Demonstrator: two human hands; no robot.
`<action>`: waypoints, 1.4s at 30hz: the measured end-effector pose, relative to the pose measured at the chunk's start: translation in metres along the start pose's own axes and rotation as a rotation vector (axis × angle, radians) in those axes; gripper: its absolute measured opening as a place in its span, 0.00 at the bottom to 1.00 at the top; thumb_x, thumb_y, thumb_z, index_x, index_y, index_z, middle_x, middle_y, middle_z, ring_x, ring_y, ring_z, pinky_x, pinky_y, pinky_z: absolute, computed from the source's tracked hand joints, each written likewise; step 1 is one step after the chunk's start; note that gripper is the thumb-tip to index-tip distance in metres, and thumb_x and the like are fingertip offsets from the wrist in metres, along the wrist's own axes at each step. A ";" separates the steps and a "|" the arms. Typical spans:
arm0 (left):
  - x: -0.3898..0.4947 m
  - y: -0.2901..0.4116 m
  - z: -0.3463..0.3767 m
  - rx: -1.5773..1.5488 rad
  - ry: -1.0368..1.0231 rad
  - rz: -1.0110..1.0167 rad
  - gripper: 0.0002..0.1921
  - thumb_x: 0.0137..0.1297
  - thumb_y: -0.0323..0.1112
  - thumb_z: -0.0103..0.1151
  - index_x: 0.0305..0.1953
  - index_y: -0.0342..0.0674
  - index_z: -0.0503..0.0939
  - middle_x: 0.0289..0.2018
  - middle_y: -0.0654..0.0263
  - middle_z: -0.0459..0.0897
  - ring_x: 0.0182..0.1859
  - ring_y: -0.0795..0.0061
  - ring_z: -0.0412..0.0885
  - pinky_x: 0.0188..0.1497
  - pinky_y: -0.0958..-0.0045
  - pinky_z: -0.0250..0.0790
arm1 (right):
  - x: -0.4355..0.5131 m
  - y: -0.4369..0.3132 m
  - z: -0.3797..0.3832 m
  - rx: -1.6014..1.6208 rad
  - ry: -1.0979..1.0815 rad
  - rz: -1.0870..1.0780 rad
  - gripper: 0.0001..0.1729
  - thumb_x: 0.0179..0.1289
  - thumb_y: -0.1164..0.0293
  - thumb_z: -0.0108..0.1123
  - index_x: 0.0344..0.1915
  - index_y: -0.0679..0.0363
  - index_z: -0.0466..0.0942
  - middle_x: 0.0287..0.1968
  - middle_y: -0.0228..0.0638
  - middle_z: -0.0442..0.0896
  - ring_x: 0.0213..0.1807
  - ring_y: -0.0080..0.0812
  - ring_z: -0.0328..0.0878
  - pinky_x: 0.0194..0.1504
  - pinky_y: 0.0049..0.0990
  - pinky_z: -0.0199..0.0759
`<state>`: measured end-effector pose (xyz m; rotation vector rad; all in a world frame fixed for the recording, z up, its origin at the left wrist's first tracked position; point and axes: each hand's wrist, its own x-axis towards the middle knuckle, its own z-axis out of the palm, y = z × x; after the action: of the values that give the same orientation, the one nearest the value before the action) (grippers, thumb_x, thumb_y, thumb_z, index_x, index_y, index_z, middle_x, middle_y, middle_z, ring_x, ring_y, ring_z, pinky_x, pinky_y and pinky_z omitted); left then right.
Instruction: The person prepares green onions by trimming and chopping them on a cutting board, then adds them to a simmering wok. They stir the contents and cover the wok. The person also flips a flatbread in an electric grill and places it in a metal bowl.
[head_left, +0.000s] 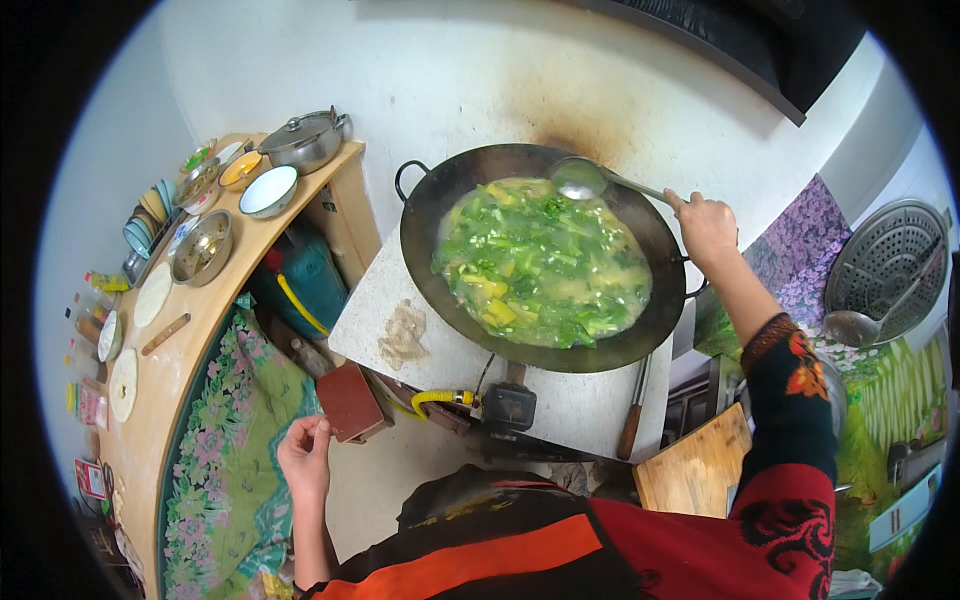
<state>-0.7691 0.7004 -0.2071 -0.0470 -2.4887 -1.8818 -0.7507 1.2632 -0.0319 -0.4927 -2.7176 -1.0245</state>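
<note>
My right hand (705, 225) grips the handle of a metal ladle (580, 180). The ladle's bowl rests over the far rim of a large dark wok (664, 262), just above the food. Inside the wok is a pale broth with chopped leafy greens (547, 247) and yellow chunks (499, 307). My left hand (304, 457) hangs low at the left, away from the wok, near a reddish-brown box (346, 401). Its fingers are curled in against the thumb, and I see nothing held there. The wok sits on a white-topped stove stand (375, 322).
A crumpled cloth (403, 332) and a wooden-handled tool (634, 420) lie beside the wok. Left, a wooden counter (217, 300) bears bowls, a lidded pot (304, 139), flat dough rounds (154, 294) and a rolling pin (166, 334). A yellow hose (439, 397) runs below; a cutting board (694, 465) stands right.
</note>
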 end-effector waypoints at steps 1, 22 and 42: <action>-0.002 -0.002 -0.001 -0.002 0.009 -0.007 0.06 0.67 0.29 0.57 0.35 0.32 0.78 0.27 0.70 0.80 0.30 0.86 0.75 0.36 0.83 0.67 | 0.004 -0.004 0.015 0.012 -0.032 0.031 0.21 0.60 0.71 0.52 0.55 0.47 0.73 0.34 0.38 0.82 0.37 0.37 0.84 0.34 0.34 0.77; 0.002 -0.006 0.011 -0.007 -0.114 -0.001 0.05 0.66 0.28 0.57 0.36 0.32 0.79 0.28 0.70 0.81 0.31 0.87 0.75 0.36 0.83 0.67 | -0.053 0.002 -0.059 0.517 -0.440 -0.121 0.22 0.58 0.59 0.61 0.54 0.38 0.79 0.37 0.36 0.85 0.38 0.37 0.83 0.41 0.34 0.75; -0.008 -0.018 -0.004 0.043 -0.055 -0.026 0.05 0.66 0.27 0.57 0.35 0.32 0.78 0.27 0.70 0.81 0.30 0.86 0.75 0.36 0.82 0.68 | 0.028 -0.054 0.047 0.552 -0.553 0.050 0.21 0.62 0.61 0.54 0.55 0.50 0.79 0.32 0.40 0.84 0.32 0.33 0.83 0.36 0.34 0.75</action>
<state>-0.7615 0.6918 -0.2237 -0.0669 -2.5765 -1.8614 -0.7997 1.2631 -0.0906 -0.8194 -3.2470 -0.0872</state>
